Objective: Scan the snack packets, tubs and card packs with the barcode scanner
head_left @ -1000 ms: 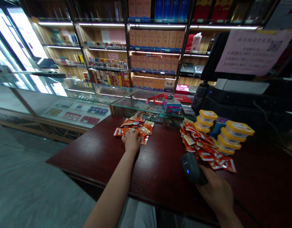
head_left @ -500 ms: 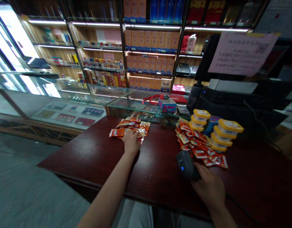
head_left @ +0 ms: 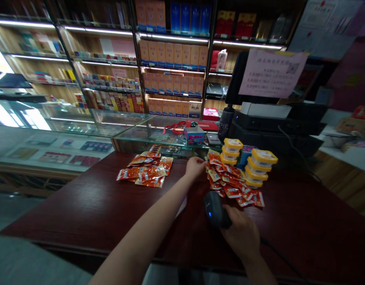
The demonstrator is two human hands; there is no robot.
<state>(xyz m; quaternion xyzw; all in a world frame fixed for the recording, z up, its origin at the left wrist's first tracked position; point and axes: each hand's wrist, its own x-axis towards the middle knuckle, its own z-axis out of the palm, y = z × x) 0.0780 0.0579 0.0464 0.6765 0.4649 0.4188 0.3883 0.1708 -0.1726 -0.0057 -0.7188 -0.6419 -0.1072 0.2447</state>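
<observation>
**Sachets (head_left: 145,171) in two lots on dark wood counter (head_left: 90,209); scanner (head_left: 213,209) in hand**

The left lot lies loose and overlapping: glossy orange-red packets with cream patches, several crinkled, mostly flat. I find the left hand (head_left: 195,168) apart from these, its fingertips at the left edge of the right lot (head_left: 229,178); I cannot tell whether they pinch a packet. Nearer the counter's front edge, the right hand (head_left: 241,233) grasps the scanner, dark grey with a lit blue spot. The right lot is the larger heap, same colouring, packets piled at mixed angles and spread toward its front right.

Containers, left to right. I note a glass display case (head_left: 81,132) with flat packs (head_left: 83,160) inside, some red, some dark; print unreadable. Behind the counter, on glass, sits a blue-and-pink box (head_left: 195,136), a dark rounded item (head_left: 194,124) at its top. Beside the right lot stand a stack of three yellow-lidded tubs (head_left: 231,150) and a taller stack of four (head_left: 261,166), lids on; I cannot make out their contents.
</observation>
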